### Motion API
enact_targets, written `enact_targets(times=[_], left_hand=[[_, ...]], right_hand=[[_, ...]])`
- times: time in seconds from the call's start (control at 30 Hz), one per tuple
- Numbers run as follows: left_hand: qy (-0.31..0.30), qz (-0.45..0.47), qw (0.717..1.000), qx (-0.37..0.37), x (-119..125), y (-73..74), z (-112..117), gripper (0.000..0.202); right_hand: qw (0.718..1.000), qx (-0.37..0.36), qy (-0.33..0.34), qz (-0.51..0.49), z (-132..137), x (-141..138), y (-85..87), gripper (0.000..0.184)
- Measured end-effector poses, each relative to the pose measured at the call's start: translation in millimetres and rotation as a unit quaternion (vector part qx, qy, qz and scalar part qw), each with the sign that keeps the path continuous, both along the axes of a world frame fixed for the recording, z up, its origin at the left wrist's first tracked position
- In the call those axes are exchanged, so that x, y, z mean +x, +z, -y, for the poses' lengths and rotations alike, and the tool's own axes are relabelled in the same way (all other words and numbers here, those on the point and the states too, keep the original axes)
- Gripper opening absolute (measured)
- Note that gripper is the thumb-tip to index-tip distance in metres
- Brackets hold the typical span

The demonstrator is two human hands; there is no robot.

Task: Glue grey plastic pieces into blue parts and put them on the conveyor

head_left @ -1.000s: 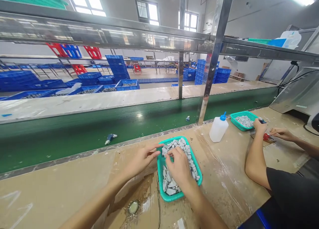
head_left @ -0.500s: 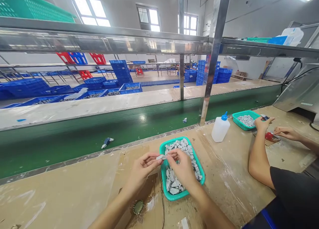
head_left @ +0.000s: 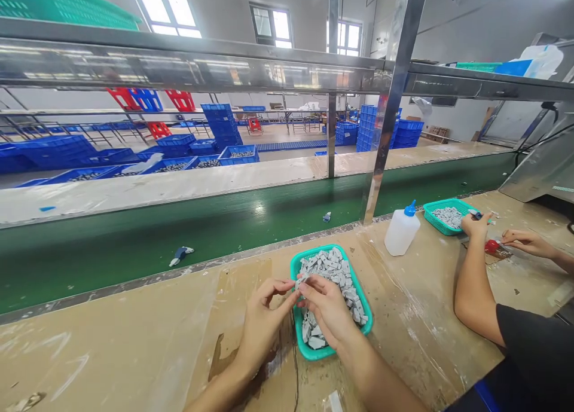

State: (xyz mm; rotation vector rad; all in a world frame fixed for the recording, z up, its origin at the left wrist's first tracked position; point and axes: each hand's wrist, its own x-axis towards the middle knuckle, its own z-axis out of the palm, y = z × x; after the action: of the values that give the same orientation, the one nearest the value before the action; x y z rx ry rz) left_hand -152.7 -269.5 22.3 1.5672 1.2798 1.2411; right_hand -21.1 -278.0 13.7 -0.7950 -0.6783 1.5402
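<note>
A teal basket (head_left: 364,298) full of several small grey plastic parts (head_left: 334,267) sits on the workbench in front of me. My left hand (head_left: 264,319) and my right hand (head_left: 329,307) meet over the basket's left rim. Their fingertips pinch one small grey part (head_left: 299,283) between them. Both hands are closed on it.
A green conveyor belt (head_left: 224,220) runs behind the bench with small pieces on it. A white bottle with a blue cap (head_left: 401,229) stands to the right. A co-worker's hands (head_left: 497,235) are by a second teal basket (head_left: 446,214). A steel post (head_left: 385,119) rises nearby.
My right hand lifted a grey part out of the basket and my left hand came in to pinch it too. The pieces on the belt drifted left.
</note>
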Motion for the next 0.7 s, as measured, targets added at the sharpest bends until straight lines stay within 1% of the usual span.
enact_targets(times=[0.1,0.2,0.27,0.3,0.33,0.4,0.47,0.53,0.6,0.7], left_hand=[[-0.033,-0.03,0.999,-0.009,-1.4,-0.4,-7.6,0.025],[-0.064,-0.044,0.995,-0.068,-5.8,4.2,-28.4,0.037],[-0.076,-0.075,0.99,-0.087,-7.6,6.5,-54.2,0.05],[-0.08,-0.108,0.988,-0.076,-7.2,6.6,-70.6,0.055],[-0.085,-0.167,0.981,-0.047,-5.7,5.8,-88.7,0.056],[-0.082,-0.235,0.969,-0.011,0.8,2.7,-127.3,0.048],[-0.087,-0.295,0.951,0.028,11.3,-1.0,-164.4,0.041],[-0.114,-0.356,0.926,0.06,23.7,-3.3,-195.8,0.048],[-0.152,-0.414,0.894,0.076,35.7,-4.1,-219.8,0.058],[-0.197,-0.487,0.847,0.078,49.6,-5.3,-244.1,0.065]], right_hand=[[0.999,-0.006,-0.05,0.007,-3.0,-1.4,-3.1,0.047],[0.994,-0.018,-0.1,0.027,-6.7,-0.7,-7.7,0.052],[0.991,-0.023,-0.121,0.042,-8.4,-1.6,-11.3,0.053],[0.99,-0.024,-0.128,0.048,-8.9,-2.8,-13.0,0.053],[0.989,-0.025,-0.132,0.053,-9.2,-4.6,-14.6,0.052],[0.989,-0.022,-0.136,0.06,-8.8,-9.5,-17.3,0.049],[0.989,-0.018,-0.133,0.066,-7.8,-14.7,-19.2,0.045],[0.989,-0.015,-0.13,0.071,-6.6,-19.0,-20.4,0.042],[0.988,-0.014,-0.13,0.076,-6.3,-21.9,-21.5,0.041],[0.99,-0.02,-0.132,0.054,-8.9,-22.8,-22.3,0.046]])
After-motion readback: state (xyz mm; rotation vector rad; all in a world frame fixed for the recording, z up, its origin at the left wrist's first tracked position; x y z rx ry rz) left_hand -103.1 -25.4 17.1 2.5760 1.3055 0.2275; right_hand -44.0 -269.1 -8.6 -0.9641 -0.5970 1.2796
